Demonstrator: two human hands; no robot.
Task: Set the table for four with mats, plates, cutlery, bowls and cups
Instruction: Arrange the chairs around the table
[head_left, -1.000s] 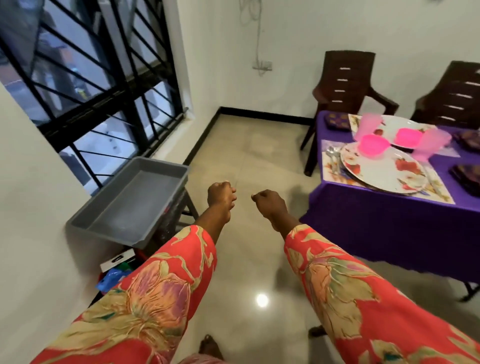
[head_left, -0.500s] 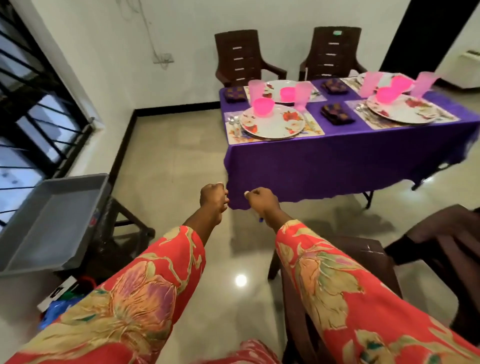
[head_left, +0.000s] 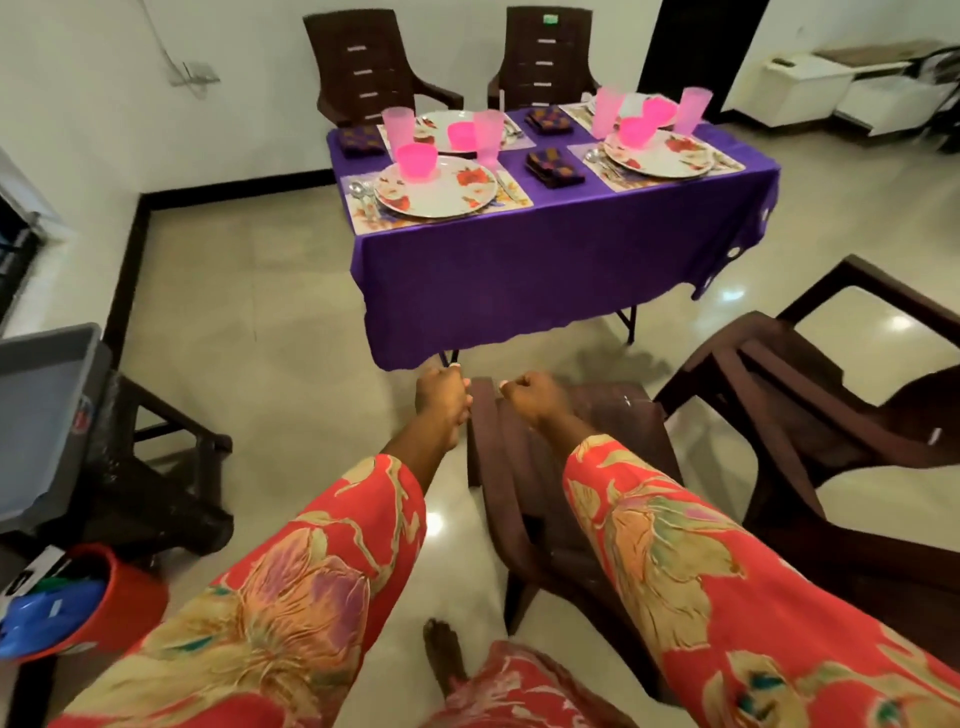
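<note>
Table (head_left: 545, 249) looks pretty much set, four places laid out on the purple cloth

Both fists, left hand (head_left: 441, 397) and right hand (head_left: 527, 397), are held curled and empty, well short of the table. The pink cups (head_left: 399, 127) look light and tippy; they're probably best gripped round the middle.

— What is the person wearing?
— A loose garment of red-coral cloth, printed with big flowers in tan, gold and mauve, with small teal touches. The left sleeve (head_left: 291, 587) and the right sleeve (head_left: 691, 566) are wide and end short of the wrist
— And below?
— The same print shows at the bottom edge, over a bare foot (head_left: 444, 654)
— Rings, a watch?
— Too blurred to tell on the left hand (head_left: 441, 397) or the right hand (head_left: 530, 397)
</note>
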